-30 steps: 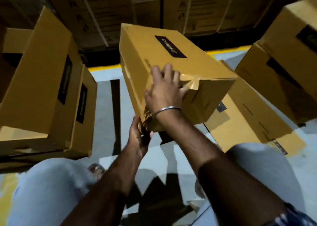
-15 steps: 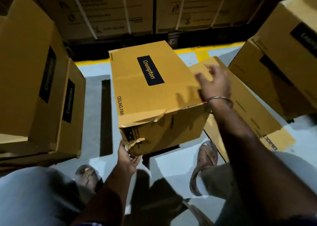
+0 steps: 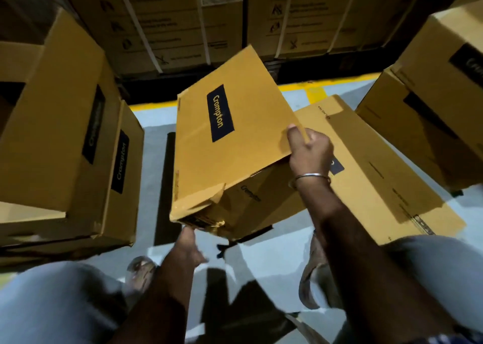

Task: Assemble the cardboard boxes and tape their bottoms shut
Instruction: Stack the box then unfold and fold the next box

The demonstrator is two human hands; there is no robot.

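Yellow-brown Crompton cardboard box [image 3: 230,145] tilted above grey floor [image 3: 154,166]; right hand [image 3: 309,150] grip pinches its far corner, left hand [image 3: 189,244] props underside, grip unclear. Judged light, stiff, crushable; hold edges

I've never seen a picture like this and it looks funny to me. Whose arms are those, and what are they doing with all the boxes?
The camera sits on a person's head and looks down, so you see that person's own arms and knees, much as they would. There is no robot here. The right hand, the one with a metal bangle on its wrist, grips the far right edge of a brown cardboard box with a dark Crompton label. The left hand reaches up under the box's near bottom corner, where some crumpled tape shows; its fingers are hidden there. The box is tilted and held up off the grey floor. A flat, folded box lies on the floor behind it, and more boxes are stacked on the left and on the right.
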